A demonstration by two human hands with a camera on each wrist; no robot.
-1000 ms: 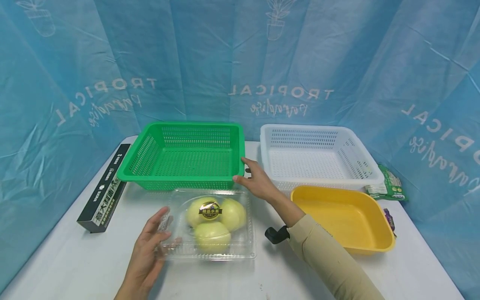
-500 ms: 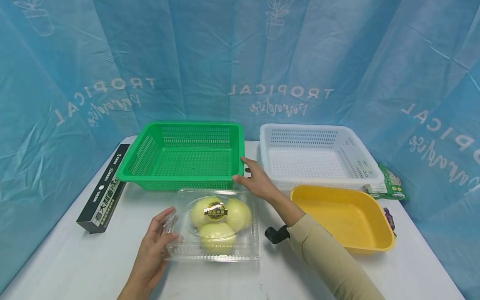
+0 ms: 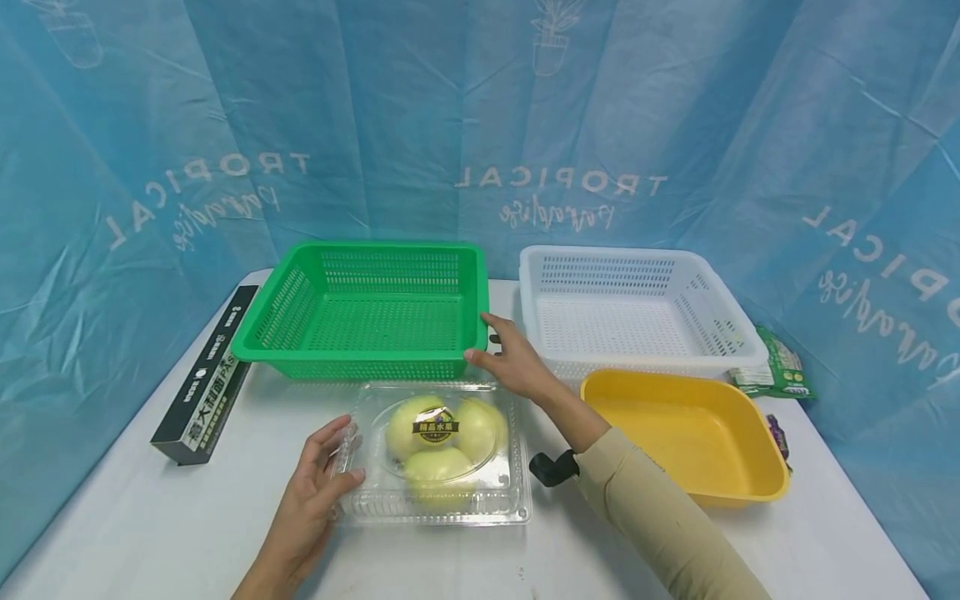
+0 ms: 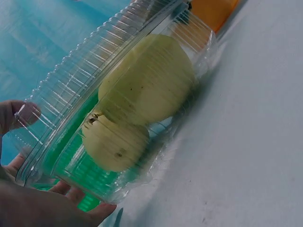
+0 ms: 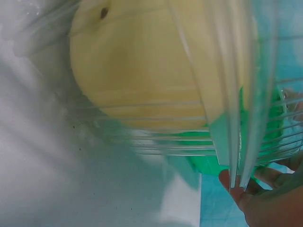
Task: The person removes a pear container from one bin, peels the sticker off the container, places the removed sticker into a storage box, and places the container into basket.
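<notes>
A clear plastic fruit box with several pale yellow-green fruits inside lies in front of the green basket. Its domed lid bears a black and gold label. My left hand holds the box by its left side, thumb on the lid edge and other fingers lower down, as the left wrist view shows. My right hand grips the green basket at its front right corner, thumb at the front and forefinger on the right rim. In the right wrist view, the box hides part of the basket.
Back right stands a white basket, with a yellow tub before it. Beyond them lie a green packet and a small purple packet. A long black pasta box lies at the left; a blue curtain hangs behind.
My left hand has moved the fruit box to the right and slightly down, closer to the right forearm. The right hand keeps its place on the green basket's corner.
</notes>
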